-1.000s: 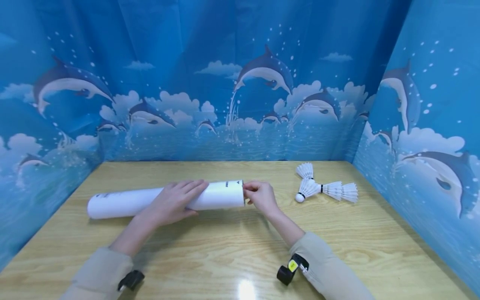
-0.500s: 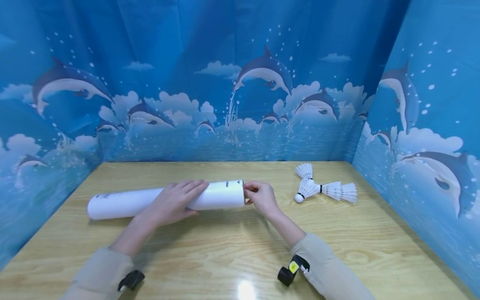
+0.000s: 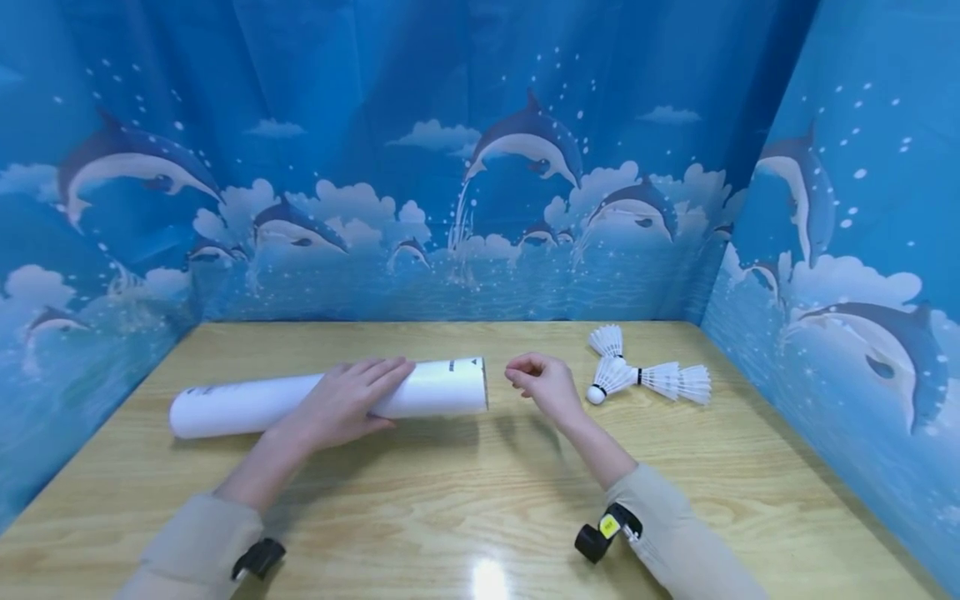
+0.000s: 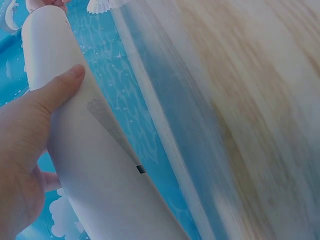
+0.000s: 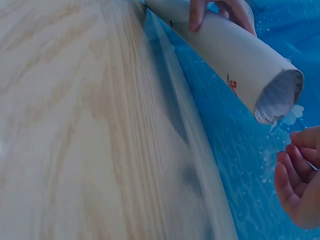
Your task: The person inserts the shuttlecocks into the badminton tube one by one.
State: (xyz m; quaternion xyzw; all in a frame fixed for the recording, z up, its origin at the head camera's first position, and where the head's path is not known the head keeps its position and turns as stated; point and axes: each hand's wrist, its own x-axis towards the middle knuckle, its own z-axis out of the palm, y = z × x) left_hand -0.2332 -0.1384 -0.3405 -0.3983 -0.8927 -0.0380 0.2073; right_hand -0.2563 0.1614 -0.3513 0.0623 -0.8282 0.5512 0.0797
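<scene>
A long white shuttlecock tube lies sideways over the table in the head view. My left hand grips it around the middle, fingers over the top and thumb on the near side. At the tube's right end, the round mouth faces the right wrist camera, and pale feather-like streaks show inside. My right hand is a short gap to the right of that mouth. Its fingers are loosely bent with nothing visible between them. To the right of this hand lie several white feather shuttlecocks with black bands.
The wood-grain table reaches back to a blue dolphin-print curtain, and a similar curtain borders its right side. Each sleeve carries a black wrist camera.
My right hand has drawn back to the right, away from the tube's mouth where its fingertips were. My left hand keeps its grip, and the tube stays almost in place.
</scene>
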